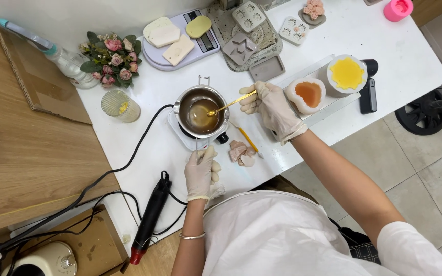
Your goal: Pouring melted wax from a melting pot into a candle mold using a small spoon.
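Observation:
A small metal melting pot (201, 110) with amber liquid sits on a white electric hot plate (180, 137) near the table's front edge. My right hand (272, 108), in a white glove, holds a gold spoon (229, 104) whose bowl dips into the liquid. My left hand (200, 173), also gloved, grips the pot's thin wire handle (197, 148) at the front. A crumpled pinkish tissue (242, 152) and a yellow stick (247, 138) lie just right of the pot.
Right of the pot a tray holds a white mould with orange wax (308, 93) and a yellow-filled mould (347, 73). Behind: a scale (208, 44) with wax slabs, grey silicone moulds (240, 49), a rose bouquet (111, 59), a ribbed glass (120, 106). A black heat gun (150, 219) lies front left.

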